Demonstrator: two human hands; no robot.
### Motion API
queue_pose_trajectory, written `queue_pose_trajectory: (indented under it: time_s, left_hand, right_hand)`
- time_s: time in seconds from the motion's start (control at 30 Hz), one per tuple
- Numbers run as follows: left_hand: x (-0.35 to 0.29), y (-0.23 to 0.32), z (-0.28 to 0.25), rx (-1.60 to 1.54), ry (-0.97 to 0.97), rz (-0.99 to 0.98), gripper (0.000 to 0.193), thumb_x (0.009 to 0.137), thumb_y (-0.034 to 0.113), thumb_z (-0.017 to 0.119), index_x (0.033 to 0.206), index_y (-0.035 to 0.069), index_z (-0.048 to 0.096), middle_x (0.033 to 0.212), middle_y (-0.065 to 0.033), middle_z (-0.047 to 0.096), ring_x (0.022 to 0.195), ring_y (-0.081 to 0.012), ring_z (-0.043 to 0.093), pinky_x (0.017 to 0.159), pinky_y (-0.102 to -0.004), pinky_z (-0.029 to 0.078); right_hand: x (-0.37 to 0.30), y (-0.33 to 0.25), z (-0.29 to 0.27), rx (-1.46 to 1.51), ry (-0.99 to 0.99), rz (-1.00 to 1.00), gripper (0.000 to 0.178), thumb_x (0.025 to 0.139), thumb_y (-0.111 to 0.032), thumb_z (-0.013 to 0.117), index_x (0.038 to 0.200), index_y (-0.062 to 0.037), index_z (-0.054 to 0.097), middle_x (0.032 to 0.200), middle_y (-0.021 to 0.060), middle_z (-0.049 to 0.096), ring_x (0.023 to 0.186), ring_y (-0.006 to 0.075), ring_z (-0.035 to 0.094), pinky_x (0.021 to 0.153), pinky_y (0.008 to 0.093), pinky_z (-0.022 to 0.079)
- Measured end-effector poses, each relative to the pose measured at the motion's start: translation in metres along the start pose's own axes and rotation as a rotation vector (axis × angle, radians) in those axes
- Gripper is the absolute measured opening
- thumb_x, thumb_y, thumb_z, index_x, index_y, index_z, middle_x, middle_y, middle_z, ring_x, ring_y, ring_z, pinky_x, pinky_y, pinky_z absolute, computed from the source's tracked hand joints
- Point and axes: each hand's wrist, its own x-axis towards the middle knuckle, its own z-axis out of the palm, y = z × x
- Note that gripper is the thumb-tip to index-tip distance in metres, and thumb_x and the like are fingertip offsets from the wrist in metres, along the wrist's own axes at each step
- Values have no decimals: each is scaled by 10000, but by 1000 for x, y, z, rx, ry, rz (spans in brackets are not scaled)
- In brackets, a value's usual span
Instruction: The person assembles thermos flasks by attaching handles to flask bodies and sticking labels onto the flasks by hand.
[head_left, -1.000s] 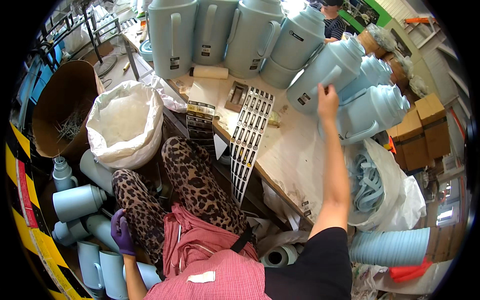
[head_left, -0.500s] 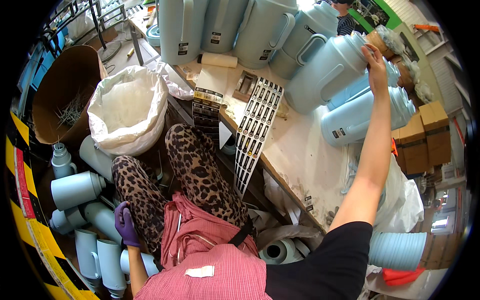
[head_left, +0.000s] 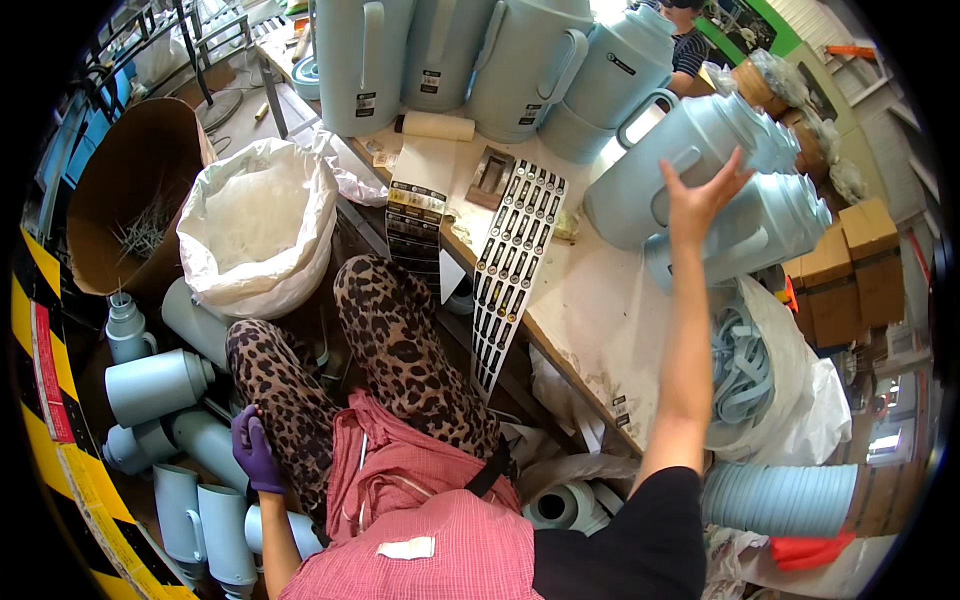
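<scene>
My right hand (head_left: 700, 196) is bare, with its fingers spread beside a pale blue jug with a handle (head_left: 645, 195). It seems to hold nothing; whether the palm touches the jug I cannot tell. Another pale blue jug (head_left: 735, 235) leans just beyond the wrist, partly behind the hand. My left hand (head_left: 255, 450), in a purple glove, rests by my left thigh with its fingers curled in. What it holds, if anything, is hidden. On the worktable (head_left: 590, 340) lie a sheet of black-and-white labels (head_left: 515, 260) and a darker label strip (head_left: 415, 215), both hanging over the near edge.
Several tall blue jugs (head_left: 440, 60) line the table's far side, near a white roll (head_left: 437, 126). At left stand a white sack (head_left: 258, 235) and a cardboard drum (head_left: 125, 200); several jugs (head_left: 155, 385) lie below. A bag of blue handles (head_left: 740, 365) sits at right.
My right hand has let go of the jug's top and come nearer, its fingers spreading. The jug has shifted right and nearer, against the other jugs. My left hand stays by my thigh.
</scene>
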Motion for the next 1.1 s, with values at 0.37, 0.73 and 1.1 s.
queue_pose_trajectory:
  time_s: [0.37, 0.73, 1.1]
  left_hand:
    - [11, 3, 9, -15, 47, -97, 242, 1074, 140, 576, 1237, -13, 667, 1137, -25, 632, 1049, -113, 591, 974, -248, 429]
    - [38, -3, 25, 0, 41, -93, 161, 1074, 163, 586, 1145, 52, 680, 936, 86, 579, 794, -4, 439, 683, -177, 321]
    - [115, 125, 114, 550, -170, 663, 235, 900, 28, 645, 1128, -7, 693, 1203, -157, 665, 1207, -360, 577, 1150, -495, 384]
  right_hand:
    - [-59, 35, 77, -117, 291, 283, 689, 768, -236, 911, 1316, -57, 535, 1291, 168, 531, 1200, 347, 499, 1029, 477, 425]
    - [-78, 1, 87, -214, -197, -29, 333, 836, -161, 820, 1090, -122, 608, 1019, 53, 632, 942, 308, 632, 798, 439, 522]
    - [-27, 35, 157, -273, -175, 89, 335, 784, -198, 830, 1049, -145, 631, 1029, 74, 678, 972, 338, 670, 811, 472, 554]
